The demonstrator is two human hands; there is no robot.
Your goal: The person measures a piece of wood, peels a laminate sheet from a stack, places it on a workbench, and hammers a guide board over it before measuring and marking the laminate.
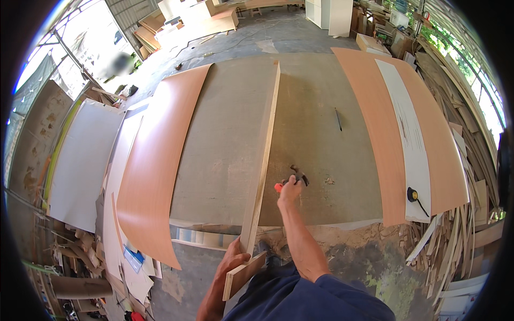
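Two bare hands are at work in front of me, one to each thing. The right hand (289, 190) is closed round one hammer (302, 176): its dark head pokes out beyond the fist on the far, right side, and the orange end of its handle shows to the left. That hammer is over the bench (316, 208), just right of one long board (266, 144), with a gap between them. The left hand (231, 260) is clasped on the board's near end, so nearly all of the board's length runs away from that grip, on edge, toward the far side of the bench. One short board (243, 275) sits crosswise right by the left hand, close to the person's body; I can't tell whether the two boards are fastened. Past the hammer, to the right, lies one thin dark tool (338, 119), untouched. One tan sheet (166, 144) curves along the bench's left side; along the right, more tan sheeting (367, 123) shows on both sides of one white strip (405, 128), and a single tape measure (412, 195) rests on the strip's near end.
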